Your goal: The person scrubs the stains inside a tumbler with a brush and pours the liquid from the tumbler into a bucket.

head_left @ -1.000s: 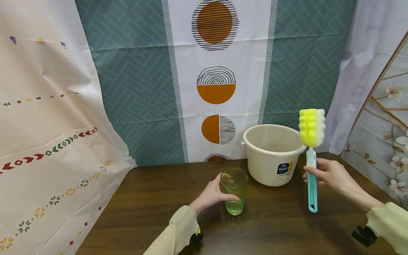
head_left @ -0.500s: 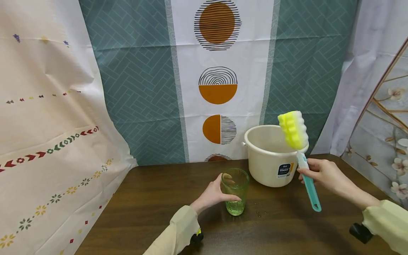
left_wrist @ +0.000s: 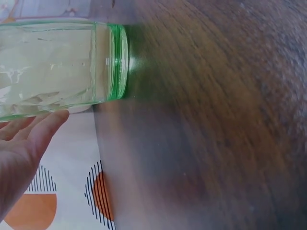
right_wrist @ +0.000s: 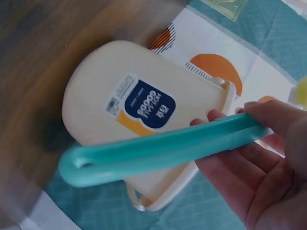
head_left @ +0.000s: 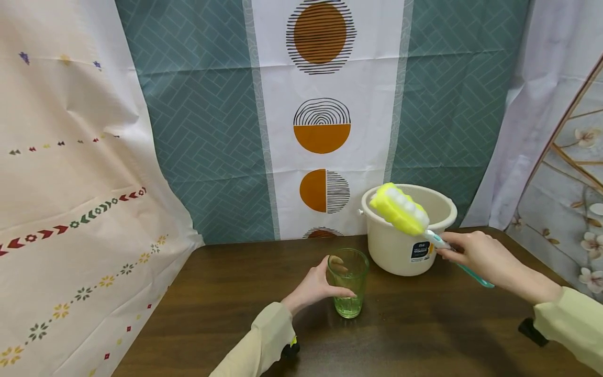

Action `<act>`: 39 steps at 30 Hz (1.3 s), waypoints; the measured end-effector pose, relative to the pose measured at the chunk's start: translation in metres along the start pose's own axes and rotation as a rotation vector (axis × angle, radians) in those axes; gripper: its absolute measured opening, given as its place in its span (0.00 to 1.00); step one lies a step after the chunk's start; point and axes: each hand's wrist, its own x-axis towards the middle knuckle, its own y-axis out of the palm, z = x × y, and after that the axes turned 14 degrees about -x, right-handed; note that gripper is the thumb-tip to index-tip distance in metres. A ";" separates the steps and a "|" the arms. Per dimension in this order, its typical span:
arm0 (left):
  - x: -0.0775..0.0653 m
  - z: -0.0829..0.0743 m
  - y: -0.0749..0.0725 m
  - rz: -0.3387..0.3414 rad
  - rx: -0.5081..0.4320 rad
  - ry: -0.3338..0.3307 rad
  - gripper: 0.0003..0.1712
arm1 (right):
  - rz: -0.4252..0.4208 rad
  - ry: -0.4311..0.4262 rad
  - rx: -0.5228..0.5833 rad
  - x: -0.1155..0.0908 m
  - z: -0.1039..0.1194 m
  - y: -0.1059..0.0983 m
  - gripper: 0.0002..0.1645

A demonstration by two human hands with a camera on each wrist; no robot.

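A green, see-through drinking glass (head_left: 349,280) stands upright on the brown table, with some clear liquid low inside. My left hand (head_left: 317,287) grips it from the left, thumb in front and fingers behind. In the left wrist view, fingertips (left_wrist: 53,123) lie against the side of the glass (left_wrist: 62,67). My right hand (head_left: 480,256) holds a sponge bottle brush (head_left: 400,209) by its handle, tilted to the left. The yellow and white sponge head is in front of the bucket's rim. In the right wrist view, thumb and fingers pinch the teal handle (right_wrist: 158,151).
Behind the brush stands a cream bucket (head_left: 393,256) with a dark label, close to the back curtain (head_left: 320,209). Wooden tabletop (head_left: 235,303) surrounds the glass. A patterned cloth (head_left: 70,235) hangs on the left, and a floral one (head_left: 565,220) on the right.
The brush head has swung left and down, from upright to a slant across the bucket's front rim. My right hand has shifted slightly left. The left hand and glass stay put.
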 end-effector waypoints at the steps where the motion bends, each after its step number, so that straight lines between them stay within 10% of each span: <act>1: 0.000 0.000 0.000 0.003 0.001 0.001 0.37 | -0.018 -0.020 -0.040 0.001 0.001 0.000 0.12; 39: 0.000 -0.005 -0.002 0.059 -0.027 -0.080 0.40 | -0.350 -0.485 -0.593 0.055 0.011 -0.014 0.19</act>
